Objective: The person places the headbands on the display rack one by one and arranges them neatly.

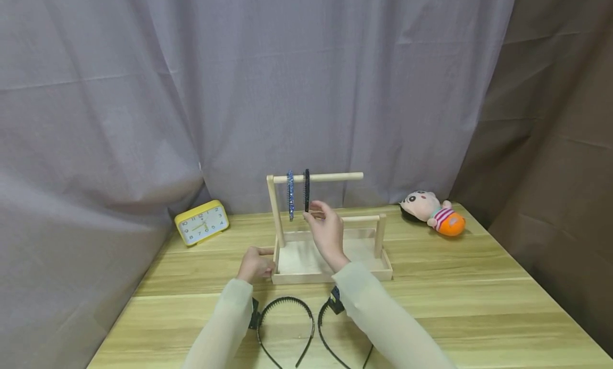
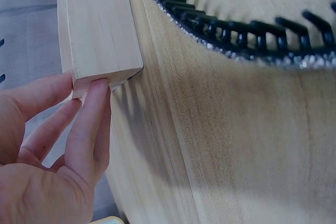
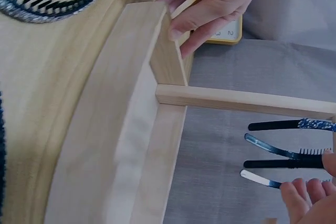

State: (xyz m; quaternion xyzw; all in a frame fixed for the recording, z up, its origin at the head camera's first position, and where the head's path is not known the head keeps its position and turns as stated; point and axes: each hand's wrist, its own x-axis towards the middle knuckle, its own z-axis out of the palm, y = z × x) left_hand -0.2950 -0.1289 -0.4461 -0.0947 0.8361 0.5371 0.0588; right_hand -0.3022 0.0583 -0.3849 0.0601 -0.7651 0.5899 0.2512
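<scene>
A wooden rack [image 1: 318,176] with an upright post, a top bar and a shallow tray base stands on the table. My left hand [image 1: 256,263] grips the left end of its tray, fingertips on the end wall [image 2: 113,74]. From the top bar hang a blue glittery headband [image 1: 290,196] and, to its right, a black toothed headband [image 1: 307,185]. My right hand [image 1: 328,231] pinches the black headband low on its arms; in the right wrist view the fingers [image 3: 302,198] are at the band near its free ends.
Two dark toothed headbands lie in front of the rack, one on the left [image 1: 286,299] and one on the right [image 1: 330,345], partly under the right sleeve. A yellow alarm clock [image 1: 202,223] stands at back left. A plush doll [image 1: 433,212] lies at back right. Grey curtain hangs behind.
</scene>
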